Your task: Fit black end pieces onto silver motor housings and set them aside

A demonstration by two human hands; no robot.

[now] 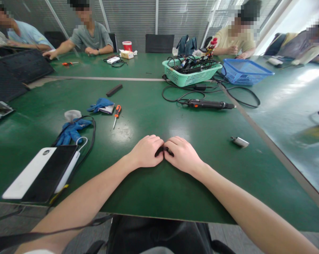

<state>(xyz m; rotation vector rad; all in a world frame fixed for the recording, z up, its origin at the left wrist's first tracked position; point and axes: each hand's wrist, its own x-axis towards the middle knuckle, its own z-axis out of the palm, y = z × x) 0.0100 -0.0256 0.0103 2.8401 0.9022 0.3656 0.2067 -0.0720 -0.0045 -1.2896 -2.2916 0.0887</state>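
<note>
My left hand (148, 151) and my right hand (183, 154) rest side by side on the green table (159, 190), fingertips nearly touching. Both have their fingers curled closed around a small dark object (169, 151). Most of it is hidden under the fingers, so its kind does not show. To the right of my right hand lies a small silver metal piece (240, 141) with a dark end. Beyond my left hand is a screwdriver (117, 114) with an orange and black handle.
At left lie a white-and-black phone-like device (40, 174), a cable and blue gloves (71, 132). Farther back are a dark bar (114, 90), a black electric screwdriver (209, 104), a green basket of cables (191, 77) and a blue basket (245, 74). Several people sit around the table.
</note>
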